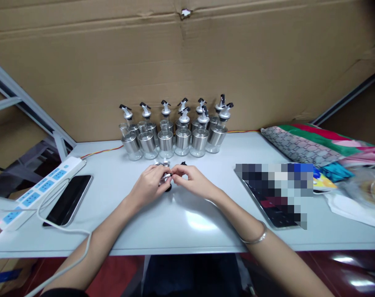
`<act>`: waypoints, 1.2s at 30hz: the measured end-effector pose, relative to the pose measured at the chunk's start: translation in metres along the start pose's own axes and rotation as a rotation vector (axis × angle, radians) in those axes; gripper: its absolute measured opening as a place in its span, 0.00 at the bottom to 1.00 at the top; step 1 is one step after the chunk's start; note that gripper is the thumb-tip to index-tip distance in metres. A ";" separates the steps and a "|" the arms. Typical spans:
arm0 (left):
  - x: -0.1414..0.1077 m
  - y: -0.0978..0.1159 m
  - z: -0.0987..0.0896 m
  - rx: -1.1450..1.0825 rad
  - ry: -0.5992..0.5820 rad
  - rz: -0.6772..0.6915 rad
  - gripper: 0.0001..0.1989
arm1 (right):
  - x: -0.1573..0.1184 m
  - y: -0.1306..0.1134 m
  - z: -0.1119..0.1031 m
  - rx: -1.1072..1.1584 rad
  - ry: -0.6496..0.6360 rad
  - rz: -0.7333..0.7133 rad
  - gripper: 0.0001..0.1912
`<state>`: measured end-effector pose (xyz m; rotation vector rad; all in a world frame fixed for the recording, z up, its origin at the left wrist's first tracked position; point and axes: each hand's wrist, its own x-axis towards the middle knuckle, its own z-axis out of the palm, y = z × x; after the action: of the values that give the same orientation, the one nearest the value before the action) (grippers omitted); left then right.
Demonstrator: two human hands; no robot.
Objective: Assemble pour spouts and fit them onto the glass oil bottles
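My left hand (148, 185) is closed round a silver-and-black bottle pourer (165, 176), held just above the table. The fingertips of my right hand (192, 180) pinch at the pourer's right end, where a small dark part shows; the fingers partly hide it. More silver pourer parts (164, 162) lie just behind my left hand, and a small black piece (183, 163) is behind my right. Beyond the hands, glass bottles with steel sleeves stand in two rows. Three front-left bottles, such as this open-necked one (147, 142), have no pourer; the others, like this bottle (217, 136), carry one.
On the left, a white power strip (41, 192) with a cable lies beside a dark phone (70, 200). A tablet-like device (268, 206), partly pixelated, is on the right near a patterned bag (301, 142) and plastic packets. A cardboard wall (128, 53) stands behind the table.
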<state>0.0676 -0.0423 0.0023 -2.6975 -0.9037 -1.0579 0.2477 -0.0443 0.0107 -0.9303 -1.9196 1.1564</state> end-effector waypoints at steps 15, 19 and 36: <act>0.000 0.002 0.002 -0.027 -0.032 -0.004 0.03 | 0.001 0.001 0.002 -0.100 0.076 -0.037 0.05; -0.001 0.003 0.002 -0.019 -0.075 0.017 0.03 | 0.000 0.002 0.004 -0.138 0.055 -0.004 0.04; -0.005 0.001 0.003 -0.059 -0.109 0.034 0.06 | 0.001 0.003 0.005 -0.152 0.019 0.070 0.03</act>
<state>0.0675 -0.0443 -0.0030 -2.8326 -0.8530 -0.9545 0.2436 -0.0444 0.0059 -1.0929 -1.9952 1.0484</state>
